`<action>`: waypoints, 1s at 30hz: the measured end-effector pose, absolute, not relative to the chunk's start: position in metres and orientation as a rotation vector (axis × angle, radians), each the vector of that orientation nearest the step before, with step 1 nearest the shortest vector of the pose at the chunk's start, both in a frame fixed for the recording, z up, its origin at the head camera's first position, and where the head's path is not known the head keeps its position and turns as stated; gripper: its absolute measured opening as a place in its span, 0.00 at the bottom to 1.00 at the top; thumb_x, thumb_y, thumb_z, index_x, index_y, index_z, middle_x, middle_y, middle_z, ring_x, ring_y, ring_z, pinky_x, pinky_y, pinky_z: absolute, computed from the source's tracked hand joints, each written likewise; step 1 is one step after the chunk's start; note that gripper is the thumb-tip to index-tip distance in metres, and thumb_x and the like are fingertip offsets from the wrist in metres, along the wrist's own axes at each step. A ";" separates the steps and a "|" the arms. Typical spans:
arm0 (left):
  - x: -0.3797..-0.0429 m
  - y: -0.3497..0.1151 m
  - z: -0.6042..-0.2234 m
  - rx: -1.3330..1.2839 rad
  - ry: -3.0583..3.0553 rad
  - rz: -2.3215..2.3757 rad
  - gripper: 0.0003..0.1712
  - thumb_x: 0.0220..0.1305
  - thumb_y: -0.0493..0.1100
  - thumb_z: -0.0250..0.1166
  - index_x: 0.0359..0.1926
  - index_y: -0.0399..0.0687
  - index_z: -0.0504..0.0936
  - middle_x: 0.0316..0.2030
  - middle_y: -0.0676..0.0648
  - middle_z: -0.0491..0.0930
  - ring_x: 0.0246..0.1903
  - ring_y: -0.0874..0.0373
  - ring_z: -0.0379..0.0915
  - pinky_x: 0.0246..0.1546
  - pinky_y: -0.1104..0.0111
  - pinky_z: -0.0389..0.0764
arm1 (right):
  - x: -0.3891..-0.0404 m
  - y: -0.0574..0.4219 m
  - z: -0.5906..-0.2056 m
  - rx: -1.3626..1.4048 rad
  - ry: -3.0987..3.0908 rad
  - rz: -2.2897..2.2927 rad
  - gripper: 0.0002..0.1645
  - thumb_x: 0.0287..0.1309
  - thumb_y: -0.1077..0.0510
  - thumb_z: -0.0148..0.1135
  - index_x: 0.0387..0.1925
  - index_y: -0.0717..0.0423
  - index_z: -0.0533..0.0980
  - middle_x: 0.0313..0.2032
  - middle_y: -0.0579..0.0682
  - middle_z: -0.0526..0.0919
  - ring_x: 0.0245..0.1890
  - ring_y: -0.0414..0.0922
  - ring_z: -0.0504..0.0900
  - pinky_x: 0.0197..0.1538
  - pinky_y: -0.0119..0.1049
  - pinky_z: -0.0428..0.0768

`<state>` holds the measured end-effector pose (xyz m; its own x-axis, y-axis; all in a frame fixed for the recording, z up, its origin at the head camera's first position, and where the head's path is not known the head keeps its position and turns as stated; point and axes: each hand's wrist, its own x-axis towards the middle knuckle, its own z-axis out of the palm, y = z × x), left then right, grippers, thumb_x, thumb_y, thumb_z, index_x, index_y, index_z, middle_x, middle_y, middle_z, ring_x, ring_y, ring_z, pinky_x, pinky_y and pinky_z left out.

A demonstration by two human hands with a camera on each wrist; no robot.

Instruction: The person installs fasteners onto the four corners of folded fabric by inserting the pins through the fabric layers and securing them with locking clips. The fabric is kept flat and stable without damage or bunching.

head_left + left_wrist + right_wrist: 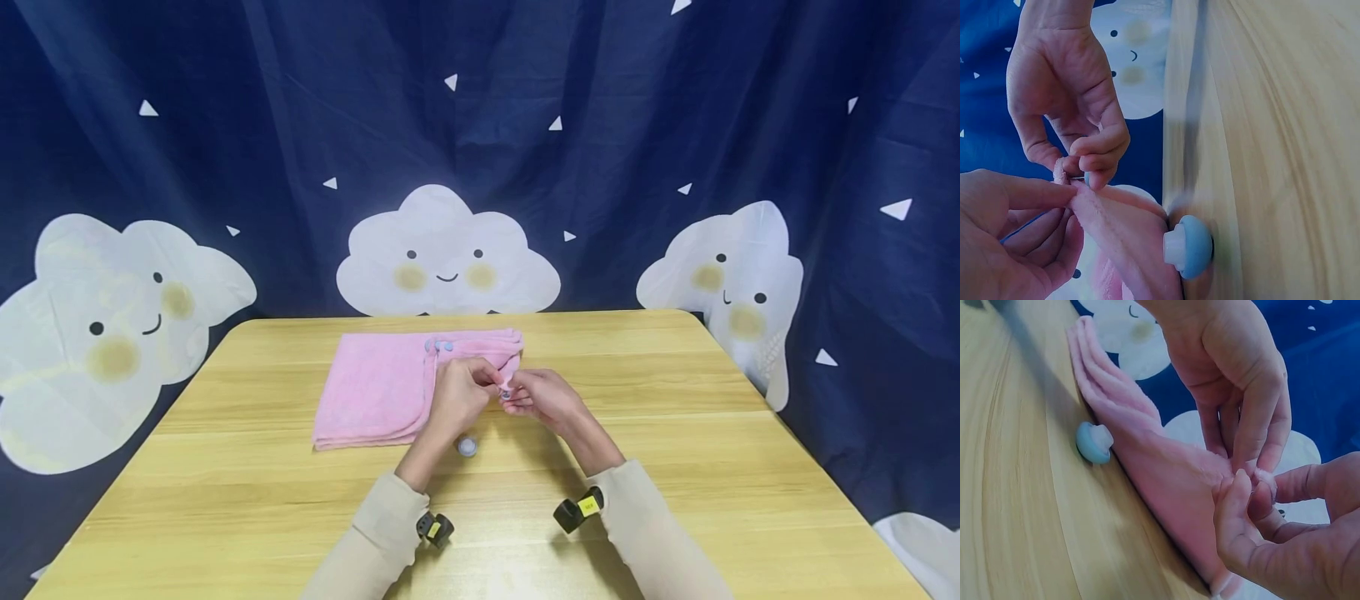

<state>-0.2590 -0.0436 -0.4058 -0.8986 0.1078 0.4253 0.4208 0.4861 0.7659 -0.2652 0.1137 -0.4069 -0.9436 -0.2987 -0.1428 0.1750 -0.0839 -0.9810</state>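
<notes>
A folded, fluffy pink cloth (375,383) lies on the table, with one corner lifted at its right side. My left hand (461,396) pinches this corner between thumb and fingers. From the right, my right hand (546,398) holds a small light-blue fastener piece (1087,179) against the same corner, mostly hidden by the fingers. A thin pin shows at the cloth edge beside it. Below the left hand, on the tabletop, rests a mushroom-shaped fastener part (1189,247) with a blue cap and whitish stem.
Several small blue fastener parts (444,346) sit on the cloth near its far edge. The wooden table (675,417) ends at a dark blue curtain (480,125) printed with clouds. Each wrist wears a black camera (577,510).
</notes>
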 end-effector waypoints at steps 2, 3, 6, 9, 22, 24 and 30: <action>-0.260 -0.044 -0.406 -0.433 -2.421 -1.382 0.11 0.43 0.25 0.70 0.22 0.46 0.85 0.21 0.54 0.83 0.23 0.66 0.78 0.29 0.65 0.81 | -0.265 0.113 -0.407 -0.135 1.864 -2.105 0.08 0.61 0.69 0.45 0.33 0.70 0.72 0.24 0.55 0.80 0.26 0.44 0.81 0.33 0.30 0.83; -0.260 -0.044 -0.406 -0.435 -2.419 -1.382 0.11 0.43 0.25 0.70 0.22 0.46 0.85 0.21 0.54 0.83 0.23 0.66 0.78 0.29 0.65 0.81 | -0.265 0.113 -0.406 -0.131 1.858 -2.109 0.08 0.60 0.70 0.45 0.33 0.70 0.72 0.24 0.55 0.80 0.26 0.44 0.81 0.33 0.29 0.82; -0.261 -0.044 -0.407 -0.432 -2.417 -1.390 0.10 0.43 0.26 0.70 0.22 0.46 0.85 0.21 0.55 0.83 0.24 0.66 0.78 0.30 0.65 0.81 | -0.265 0.112 -0.406 -0.117 1.832 -2.126 0.08 0.61 0.70 0.45 0.32 0.70 0.71 0.24 0.54 0.80 0.26 0.43 0.81 0.33 0.29 0.82; -0.261 -0.044 -0.408 -0.433 -2.418 -1.399 0.10 0.43 0.27 0.71 0.22 0.46 0.85 0.21 0.55 0.83 0.24 0.66 0.78 0.30 0.65 0.81 | -0.265 0.111 -0.407 -0.103 1.810 -2.141 0.08 0.61 0.71 0.44 0.31 0.69 0.71 0.24 0.54 0.79 0.25 0.42 0.81 0.32 0.28 0.82; -0.260 -0.044 -0.407 -0.418 -2.446 -1.391 0.09 0.45 0.28 0.72 0.23 0.46 0.85 0.23 0.51 0.84 0.25 0.66 0.78 0.31 0.65 0.82 | -0.265 0.110 -0.406 -0.084 1.717 -2.180 0.09 0.60 0.72 0.42 0.29 0.68 0.70 0.22 0.53 0.78 0.22 0.40 0.78 0.28 0.24 0.79; -0.260 -0.044 -0.407 -0.411 -2.443 -1.386 0.09 0.44 0.28 0.72 0.23 0.46 0.85 0.22 0.53 0.84 0.24 0.66 0.78 0.30 0.65 0.82 | -0.265 0.109 -0.406 -0.079 1.715 -2.181 0.09 0.60 0.73 0.42 0.30 0.68 0.70 0.22 0.53 0.78 0.22 0.40 0.78 0.28 0.24 0.79; -0.260 -0.043 -0.408 -0.412 -2.433 -1.384 0.11 0.43 0.26 0.71 0.22 0.47 0.85 0.20 0.57 0.83 0.22 0.66 0.77 0.27 0.67 0.80 | -0.265 0.109 -0.407 -0.046 1.724 -2.194 0.09 0.59 0.73 0.42 0.28 0.68 0.71 0.22 0.53 0.77 0.22 0.40 0.77 0.27 0.23 0.78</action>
